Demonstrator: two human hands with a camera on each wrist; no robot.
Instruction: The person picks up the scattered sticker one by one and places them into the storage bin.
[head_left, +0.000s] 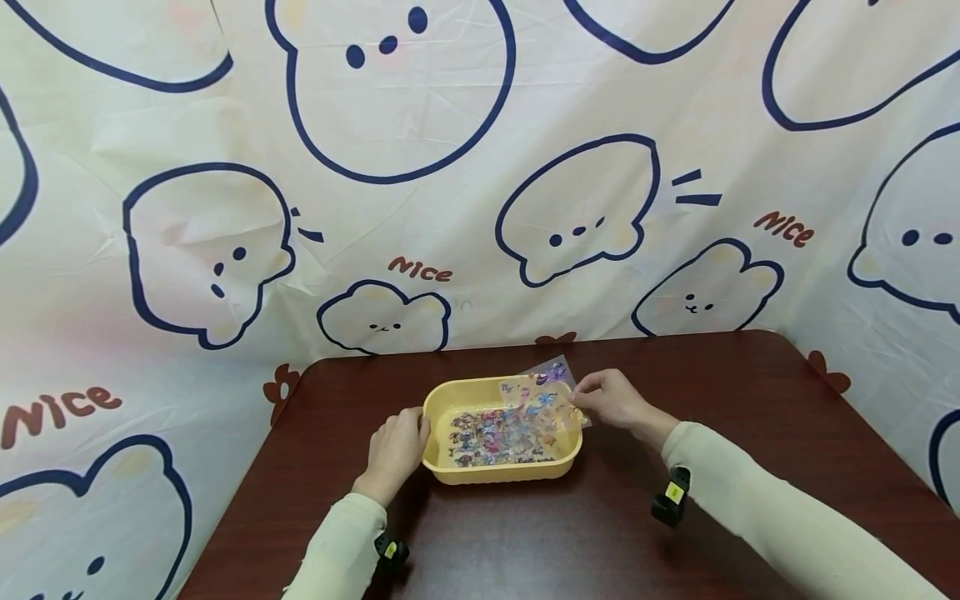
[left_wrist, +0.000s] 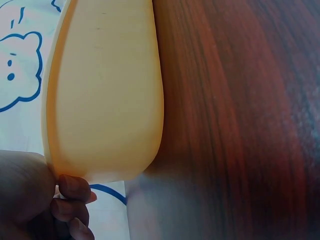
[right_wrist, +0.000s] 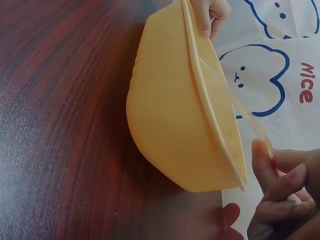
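A yellow plastic tray (head_left: 502,475) with rounded corners stands on the table. My left hand (head_left: 393,450) grips its left end, thumb and fingers at the rim; the left wrist view shows the curled fingers (left_wrist: 72,187) at the tray's corner. Over the tray's right end, my right hand (head_left: 615,398) pinches the edge of a clear sticker sheet (head_left: 543,404) printed with small colourful figures. In the right wrist view this sheet (right_wrist: 250,117) shows nearly edge-on, slanting down into the tray. Many small colourful stickers (head_left: 480,442) lie across the tray's bottom, partly seen through the sheet.
The dark brown wooden table (head_left: 720,417) extends around the tray. Behind it hangs a pale cloth (head_left: 465,233) with blue bear outlines. A clear piece with purple figures (head_left: 557,367) sticks out past the tray's back right rim.
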